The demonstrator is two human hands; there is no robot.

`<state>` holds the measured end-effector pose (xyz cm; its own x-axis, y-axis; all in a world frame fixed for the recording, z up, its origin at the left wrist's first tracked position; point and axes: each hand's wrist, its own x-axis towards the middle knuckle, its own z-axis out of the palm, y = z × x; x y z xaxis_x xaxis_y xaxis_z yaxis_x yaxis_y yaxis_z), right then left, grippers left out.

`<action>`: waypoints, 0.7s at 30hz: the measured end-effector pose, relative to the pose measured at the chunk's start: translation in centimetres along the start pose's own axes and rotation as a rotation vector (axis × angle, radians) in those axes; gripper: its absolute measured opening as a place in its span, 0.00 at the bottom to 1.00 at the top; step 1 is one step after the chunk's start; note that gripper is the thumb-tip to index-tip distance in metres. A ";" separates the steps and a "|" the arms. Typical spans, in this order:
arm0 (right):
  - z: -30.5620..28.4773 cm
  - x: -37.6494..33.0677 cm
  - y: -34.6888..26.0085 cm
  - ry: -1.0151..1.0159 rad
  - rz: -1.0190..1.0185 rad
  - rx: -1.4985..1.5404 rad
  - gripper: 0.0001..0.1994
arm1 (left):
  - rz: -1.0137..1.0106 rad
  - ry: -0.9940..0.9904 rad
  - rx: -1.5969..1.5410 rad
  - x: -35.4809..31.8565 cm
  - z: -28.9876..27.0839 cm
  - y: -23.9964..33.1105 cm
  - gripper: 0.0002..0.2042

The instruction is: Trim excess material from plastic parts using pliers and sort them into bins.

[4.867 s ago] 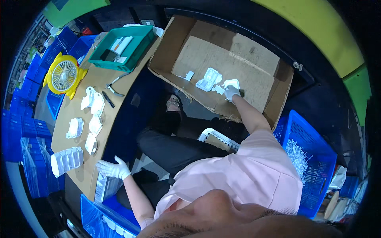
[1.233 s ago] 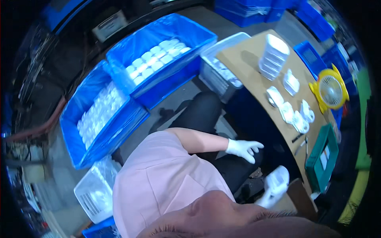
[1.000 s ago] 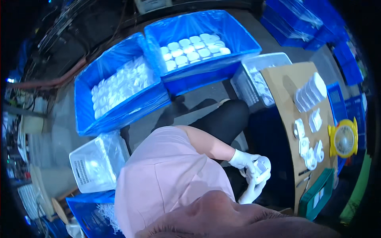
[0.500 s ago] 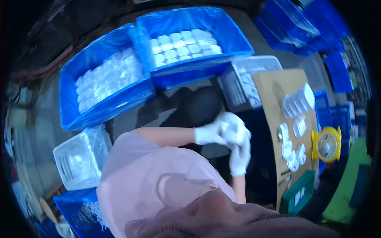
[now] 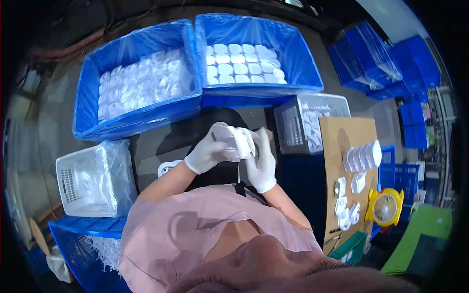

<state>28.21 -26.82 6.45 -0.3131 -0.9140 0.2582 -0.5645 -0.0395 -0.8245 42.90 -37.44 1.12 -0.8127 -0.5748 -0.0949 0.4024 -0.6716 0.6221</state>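
Both my hands wear white gloves and meet in front of my body. My left hand (image 5: 204, 155) is wrapped round a small group of white plastic parts (image 5: 238, 142) with flat, rounded faces. My right hand (image 5: 262, 168) grips the same parts from the other side, with its fingers bent over their right edge. Where one part ends and another begins is hard to see between the gloves. Below the left wrist, a white piece with a dark-edged opening (image 5: 169, 167) shows partly behind my forearm.
Ahead stand two blue lined crates (image 5: 141, 128) (image 5: 264, 90) holding rows of white parts. A white basket (image 5: 288, 119) and a cardboard-topped table (image 5: 337, 132) are at the right, with white parts and a yellow fan (image 5: 385, 206). A white lined basket (image 5: 83, 207) stands left.
My hands have moved left, away from the table side, with the white parts still held between them. The whole view has shifted and turned, and the hands now sit more centrally before my body.
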 end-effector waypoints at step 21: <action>16.6 16.1 1.8 -0.921 1.052 1.067 0.20 | 0.256 0.188 0.229 -1.3 -19.9 12.9 0.13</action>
<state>34.81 -48.32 0.81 0.5246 -0.6189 -0.5846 0.3955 0.7852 -0.4764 57.54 -54.63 -6.22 -0.5981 -0.8004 -0.0417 0.4602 -0.3856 0.7997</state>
